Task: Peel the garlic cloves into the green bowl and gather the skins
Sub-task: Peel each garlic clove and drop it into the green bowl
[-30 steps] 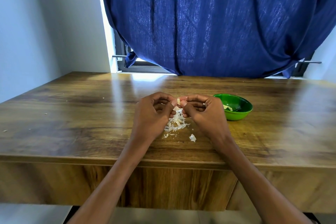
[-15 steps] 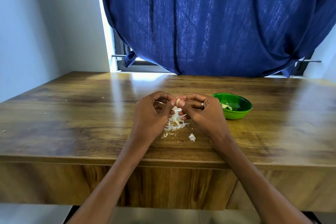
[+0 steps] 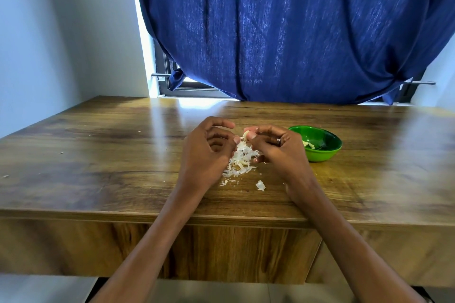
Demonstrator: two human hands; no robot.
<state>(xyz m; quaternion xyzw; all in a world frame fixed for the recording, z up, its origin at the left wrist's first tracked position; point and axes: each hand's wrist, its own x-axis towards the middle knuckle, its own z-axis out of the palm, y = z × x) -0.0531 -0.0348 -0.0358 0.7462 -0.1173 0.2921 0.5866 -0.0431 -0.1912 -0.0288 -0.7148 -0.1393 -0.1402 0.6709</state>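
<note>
Partly bared, pale garlic clove between hands.

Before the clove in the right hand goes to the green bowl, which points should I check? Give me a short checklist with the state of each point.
1. Clove held firmly: ok, the right hand pinches it between thumb and fingertips.
2. Clove fully peeled: cannot tell, only its pale tip shows.
3. Left hand free of the clove: ok, its fingers are curled loosely beside it; whether they hold a skin, cannot tell.
4. Green bowl within reach and ready: ok, it stands upright just right of the right hand, with peeled cloves inside.
5. Skins gathered: not ok, the pile of skins lies under the hands, and a stray skin lies apart, nearer the table edge.
</note>
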